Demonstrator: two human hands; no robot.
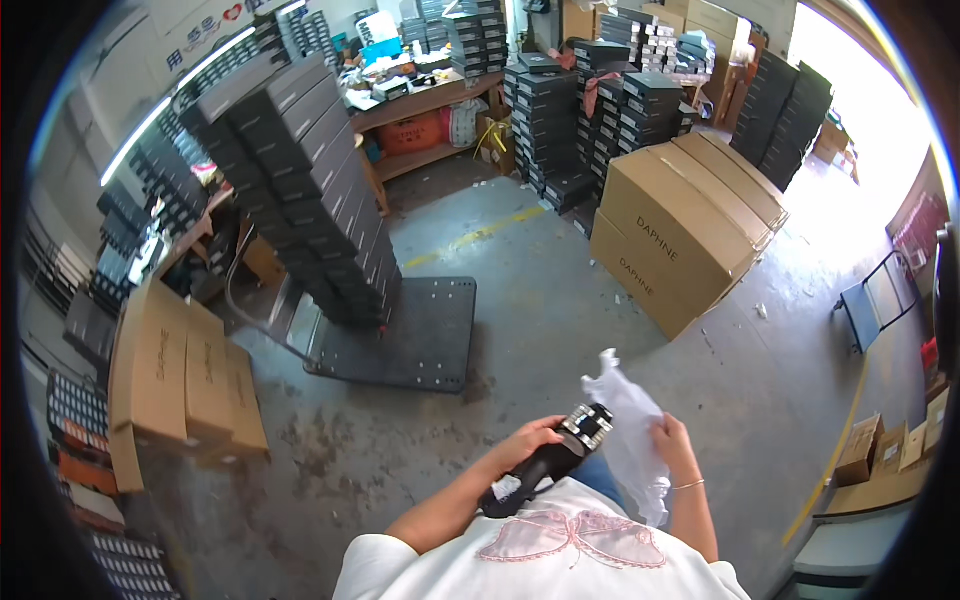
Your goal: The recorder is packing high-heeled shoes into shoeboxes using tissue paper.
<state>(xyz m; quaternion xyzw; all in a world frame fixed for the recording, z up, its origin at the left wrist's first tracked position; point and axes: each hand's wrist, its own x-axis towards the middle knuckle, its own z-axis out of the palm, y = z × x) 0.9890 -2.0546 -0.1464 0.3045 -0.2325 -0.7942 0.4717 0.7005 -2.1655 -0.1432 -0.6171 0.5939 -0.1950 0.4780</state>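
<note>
In front of my body, my left hand (538, 438) is closed around a black shoe (550, 464). A shiny, jewelled-looking band crosses its far end, and a bit of white shows at the near end. Close by on the right, a crumpled sheet of white tissue paper (632, 430) hangs from my right hand (674, 446), whose fingers are closed on its edge. The paper's left side lies next to the shoe's decorated end; whether they touch I cannot tell.
A dark platform trolley (430, 335) carries tall stacks of black shoe boxes (330, 190) ahead on the left. Large brown cartons (670, 220) stand ahead right, others (185, 370) at the left. More black boxes (548, 125) rise behind. A blue hand cart (872, 308) is at far right.
</note>
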